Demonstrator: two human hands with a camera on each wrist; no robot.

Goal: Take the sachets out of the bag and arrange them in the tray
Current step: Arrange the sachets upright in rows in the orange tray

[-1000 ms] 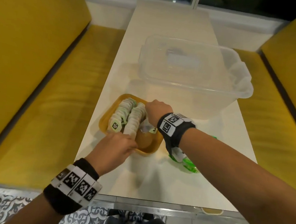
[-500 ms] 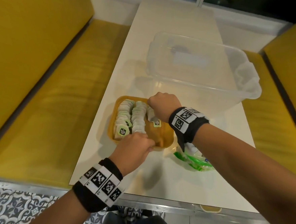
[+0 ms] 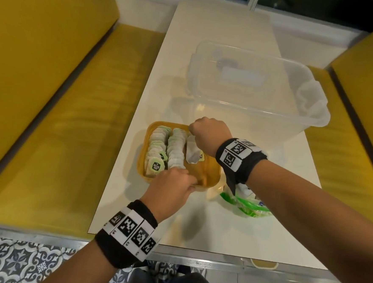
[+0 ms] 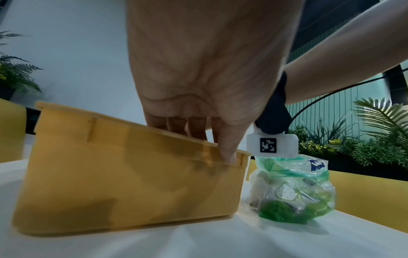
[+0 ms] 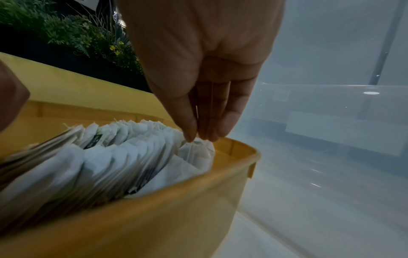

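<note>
Sachets (image 3: 166,148) stand in two packed rows in the yellow tray (image 3: 209,176) at frame centre, one more lying loose to the right of them. Right hand (image 3: 210,136) over the tray's far edge, fingertips (image 5: 192,134) pinching the top of a sachet. Left hand (image 3: 171,189) grips the tray's near rim, thumb outside, fingers inside. Green bag (image 3: 246,203) sits just right of the tray on the white table (image 3: 197,226). Clear bin (image 3: 251,88) in the upper right.
</note>
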